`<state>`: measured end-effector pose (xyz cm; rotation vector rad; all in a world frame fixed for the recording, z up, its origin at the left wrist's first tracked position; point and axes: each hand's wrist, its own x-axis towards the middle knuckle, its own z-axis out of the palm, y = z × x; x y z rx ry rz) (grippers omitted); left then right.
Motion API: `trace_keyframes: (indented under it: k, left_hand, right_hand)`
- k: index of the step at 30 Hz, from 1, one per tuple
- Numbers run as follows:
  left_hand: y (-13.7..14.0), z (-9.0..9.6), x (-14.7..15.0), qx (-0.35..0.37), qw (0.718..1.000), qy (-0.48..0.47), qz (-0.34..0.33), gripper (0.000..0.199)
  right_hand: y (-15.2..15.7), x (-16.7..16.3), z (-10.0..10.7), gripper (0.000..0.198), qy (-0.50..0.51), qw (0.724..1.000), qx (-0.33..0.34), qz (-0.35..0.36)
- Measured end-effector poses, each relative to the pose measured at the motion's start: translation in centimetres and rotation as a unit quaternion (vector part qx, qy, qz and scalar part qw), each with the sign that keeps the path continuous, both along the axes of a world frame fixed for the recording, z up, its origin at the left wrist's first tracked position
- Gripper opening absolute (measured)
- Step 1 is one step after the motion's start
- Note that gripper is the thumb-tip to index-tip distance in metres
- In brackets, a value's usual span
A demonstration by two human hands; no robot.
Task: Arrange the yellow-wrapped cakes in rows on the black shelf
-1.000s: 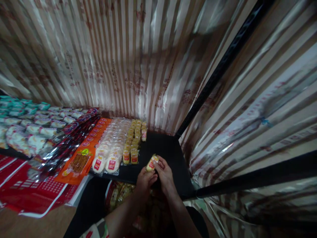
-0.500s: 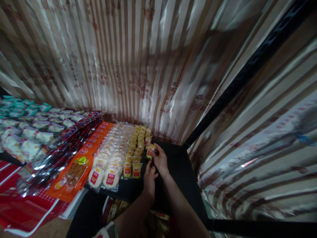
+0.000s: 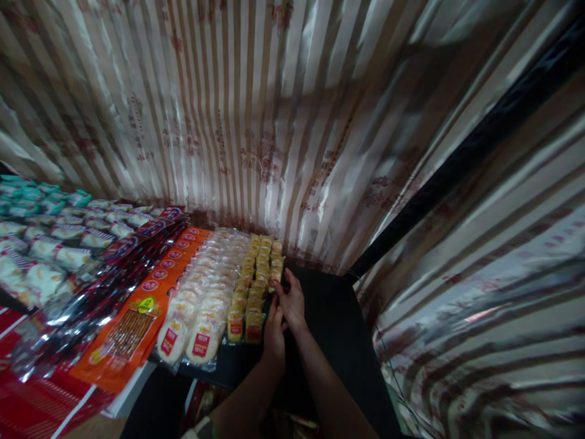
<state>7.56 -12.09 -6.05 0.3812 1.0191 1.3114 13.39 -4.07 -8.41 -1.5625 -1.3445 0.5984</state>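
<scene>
My right hand (image 3: 290, 300) pinches a small yellow packet (image 3: 274, 278) at the near end of the yellow rows (image 3: 256, 274); my left hand (image 3: 274, 326) rests just below it, fingers curled, holding nothing that I can see. If I push too hard, the neighbouring packets can slide out of line. My fingers hide most of the packet, and its label is too dim to read.

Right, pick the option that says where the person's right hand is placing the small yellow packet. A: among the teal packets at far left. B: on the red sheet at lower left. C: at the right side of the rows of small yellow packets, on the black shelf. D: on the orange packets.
C: the right hand sets the small yellow packet against the right side of the yellow packet rows on the black shelf.
</scene>
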Motion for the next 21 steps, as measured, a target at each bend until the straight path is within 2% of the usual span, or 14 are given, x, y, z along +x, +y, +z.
trace_keyframes:
  k: [5, 11, 17, 21]
  left_hand:
    - [0.4, -0.6, 0.2, -0.016, 1.000, 0.004, 0.002, 0.042]
    - [1.1, -1.1, 0.4, -0.022, 0.999, 0.024, 0.001, 0.040]
    - [1.3, -0.8, 0.2, -0.021, 0.998, 0.054, -0.021, 0.042]
    - [1.0, -0.1, 0.0, -0.014, 0.997, 0.067, -0.021, 0.041]
  right_hand:
    - [0.2, 0.0, -0.6, 0.056, 0.000, 0.999, -0.036, -0.005]
    - [0.8, -0.3, -1.1, 0.048, 0.070, 0.997, -0.009, 0.009]
    - [0.9, -0.1, -1.4, 0.044, 0.039, 0.999, -0.011, 0.029]
    - [0.5, 0.1, -1.5, 0.052, 0.020, 0.999, -0.016, 0.019]
